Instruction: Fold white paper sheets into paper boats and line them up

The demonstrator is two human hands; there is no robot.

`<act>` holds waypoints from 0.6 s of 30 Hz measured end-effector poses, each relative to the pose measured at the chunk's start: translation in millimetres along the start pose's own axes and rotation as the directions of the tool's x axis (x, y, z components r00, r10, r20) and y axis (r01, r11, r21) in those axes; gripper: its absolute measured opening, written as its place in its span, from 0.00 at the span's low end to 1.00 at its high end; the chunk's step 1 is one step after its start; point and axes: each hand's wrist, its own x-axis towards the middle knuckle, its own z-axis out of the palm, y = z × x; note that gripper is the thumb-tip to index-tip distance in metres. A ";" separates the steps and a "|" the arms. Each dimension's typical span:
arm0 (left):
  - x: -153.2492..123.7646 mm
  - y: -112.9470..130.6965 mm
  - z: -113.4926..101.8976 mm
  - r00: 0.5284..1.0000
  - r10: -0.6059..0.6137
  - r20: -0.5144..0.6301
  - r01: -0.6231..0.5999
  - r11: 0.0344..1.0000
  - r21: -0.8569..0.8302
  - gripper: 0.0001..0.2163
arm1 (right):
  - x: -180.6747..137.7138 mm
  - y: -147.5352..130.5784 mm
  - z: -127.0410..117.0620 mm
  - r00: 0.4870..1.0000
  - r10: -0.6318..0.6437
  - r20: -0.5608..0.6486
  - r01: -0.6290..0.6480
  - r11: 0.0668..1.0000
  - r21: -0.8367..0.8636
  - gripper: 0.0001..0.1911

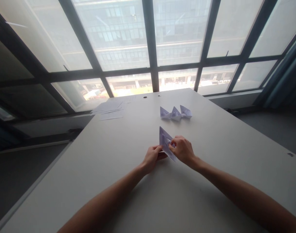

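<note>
A folded white paper piece (165,139), pointed at the top, stands on edge at the middle of the grey table (114,181). My left hand (152,157) pinches its lower left side, fingers closed on the paper. My right hand (183,149) grips its right side with thumb and fingers pressed together on a fold. Both forearms reach in from the lower edge of the view.
Three finished folded paper boats (175,113) sit in a row farther back on the table. A loose spread of flat white sheets (111,110) lies at the far left corner. Large windows with dark frames stand beyond the table's far edge.
</note>
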 end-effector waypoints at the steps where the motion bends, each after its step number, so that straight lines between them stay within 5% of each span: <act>1: -0.8 0.2 1.1 1.000 0.005 0.012 -0.005 1.000 0.005 0.14 | 1.1 1.5 -2.9 1.000 0.009 -0.007 -0.009 1.000 0.008 0.12; 6: -0.8 -0.2 4.3 0.998 0.022 -0.054 -0.020 0.999 0.042 0.18 | 25.0 32.4 -34.3 0.986 0.165 -0.001 -0.165 0.984 -0.064 0.10; 11: 3.6 0.0 2.9 0.997 0.008 -0.080 -0.001 0.996 0.089 0.17 | 72.9 109.1 -85.8 0.914 0.399 -0.074 -0.406 0.894 -0.191 0.09; 18: 7.0 4.7 3.8 0.995 -0.023 -0.102 0.036 0.991 0.125 0.19 | 127.5 195.2 -127.3 0.872 0.462 -0.161 -0.478 0.733 -0.483 0.11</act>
